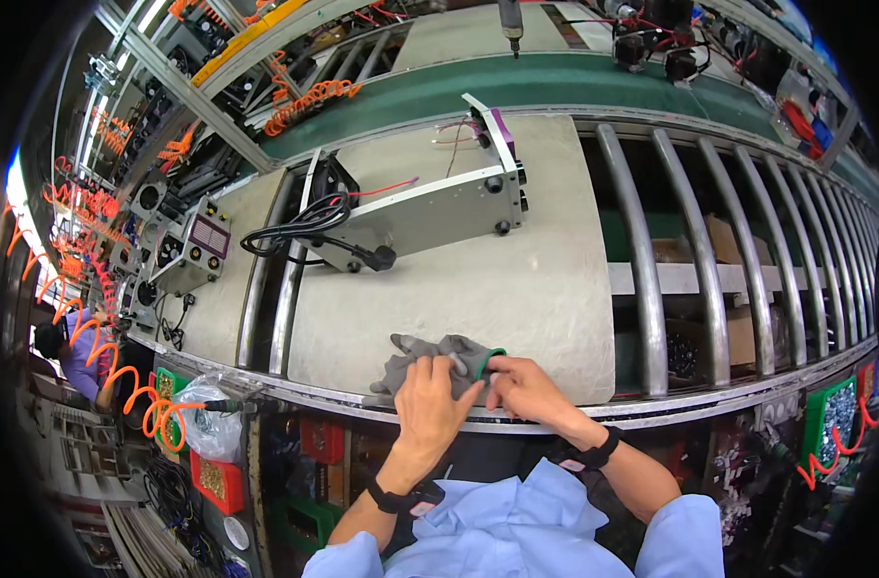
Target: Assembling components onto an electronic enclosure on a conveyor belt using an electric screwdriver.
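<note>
A grey work glove [438, 360] with a green cuff lies at the near edge of a beige board [517, 279]. My left hand [430, 400] rests on the glove's body and presses it down. My right hand [524, 388] pinches the green cuff [493, 354] with its fingertips. Both wrists wear black bands. Farther back on the same board lies a silver metal machine case [430, 207] on its side, with a coiled black cable [300, 226] at its left end and a purple panel at its far end.
Steel rollers [709, 260] run to the right of the board, with cardboard boxes below them. A green conveyor belt [517, 82] crosses behind. More machine units [194, 250] stand at left. Orange coiled hoses [136, 380] hang left; parts bins sit below the bench edge.
</note>
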